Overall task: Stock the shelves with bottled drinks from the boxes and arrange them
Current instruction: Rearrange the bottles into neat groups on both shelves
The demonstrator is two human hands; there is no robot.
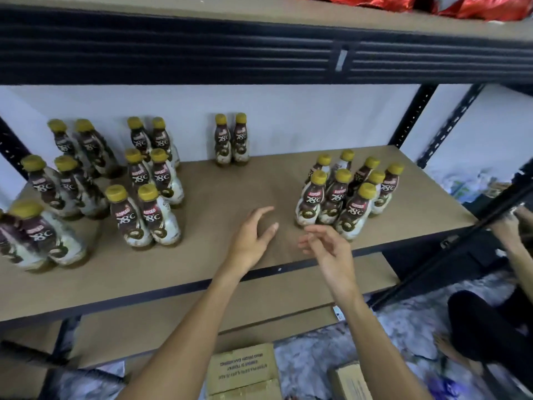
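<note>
Head view: left hand (248,240) and right hand (331,255) hovered over the shelf (219,186), fingers (261,214) loosely spread, holding nothing. Loose bottle cluster (346,197) stood just right of the right fingers, not touching. Neat bottle pairs (144,215) sat left of the left fingers; 1 back pair (232,140) stood well beyond both. Likely step: straightening the cluster. Best done by gripping 2 bottles by the body, sliding them into the gap ahead of the fingers, labels front, matching the rows. Boxes (243,370) lay below the wrists.
</note>
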